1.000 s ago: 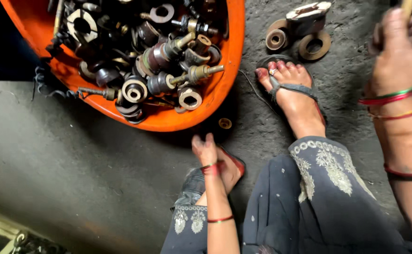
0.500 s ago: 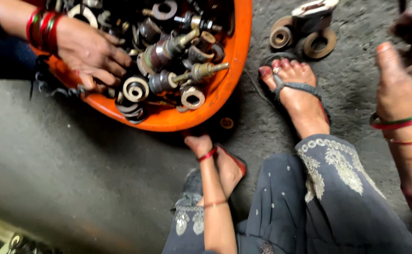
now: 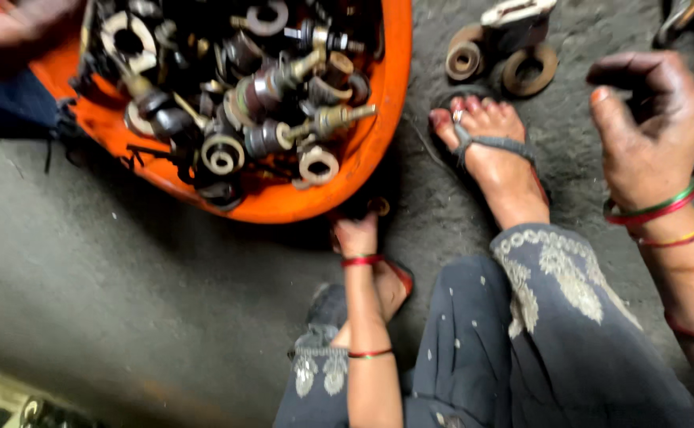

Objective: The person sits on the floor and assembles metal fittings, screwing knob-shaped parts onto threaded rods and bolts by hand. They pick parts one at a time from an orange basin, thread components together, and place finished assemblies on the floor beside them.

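**Reaching for a ring under the tub rim**

Moved since half a second ago: other person's hand (image 3: 22, 20) gone from among the metal parts (image 3: 283, 135), now only a blur at the far corner, well apart from both hands. Left hand (image 3: 357, 234) pushed a little forward, right up to the rim of the orange tub (image 3: 367, 158). Right hand (image 3: 648, 131) lowered more into view.

Step in hand, as a judgement: picking up the small ring (image 3: 378, 206) lying on the floor (image 3: 125, 277), just beyond the left hand's fingertips and just beside the tub rim. Cannot tell if touching yet, nor how far open the left hand is: fingers hidden in the shadow. Right hand raised off to the side, fingers curled halfway over a dark hollow, thumb out; nothing seen inside, but cannot tell for sure.

Next move calls for a fine pinch low at the floor, without knocking the tub.

Ring small, round, brass-coloured, dull, partly in shadow. Between the hands, a foot (image 3: 497, 158) in a sandal; beyond it, some rusty rings (image 3: 521, 67).
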